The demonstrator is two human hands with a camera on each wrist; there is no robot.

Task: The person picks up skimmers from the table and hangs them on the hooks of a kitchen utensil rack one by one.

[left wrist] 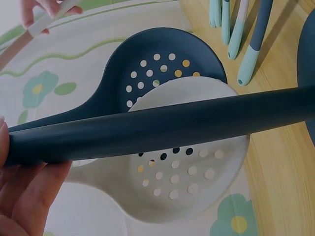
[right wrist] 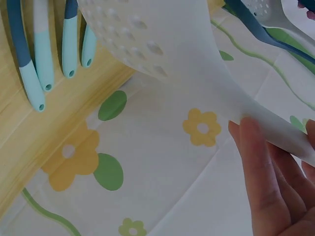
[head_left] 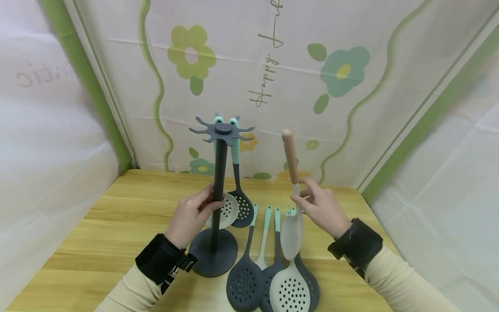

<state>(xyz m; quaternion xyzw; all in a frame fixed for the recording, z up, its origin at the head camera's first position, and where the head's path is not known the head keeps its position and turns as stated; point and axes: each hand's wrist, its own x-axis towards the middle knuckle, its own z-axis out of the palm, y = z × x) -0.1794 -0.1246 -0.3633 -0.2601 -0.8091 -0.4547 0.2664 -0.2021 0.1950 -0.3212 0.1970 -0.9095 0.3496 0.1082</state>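
My left hand [head_left: 189, 221] grips the dark pole [left wrist: 123, 132] of a utensil stand, which rests upright on its round base [head_left: 202, 260]. A dark skimmer [head_left: 243, 207] and a white skimmer [left wrist: 206, 182] hang from the stand's hooked top [head_left: 223, 128], just behind the pole. To the right, my right hand [head_left: 323, 208] pinches the white neck of another skimmer [head_left: 290, 240], its wood-coloured handle [head_left: 290, 158] pointing up and its bowl downward. In the right wrist view the perforated white bowl [right wrist: 147, 29] shows close up, fingers [right wrist: 261, 167] along the neck.
Several mint-handled utensils lie on the wooden table [head_left: 128, 208] between the hands, including a dark skimmer [head_left: 244, 284] and a white skimmer [head_left: 290, 292] overlapping other dark ones. A flower-printed cloth [head_left: 234, 52] hangs behind the table, with white cloth at both sides.
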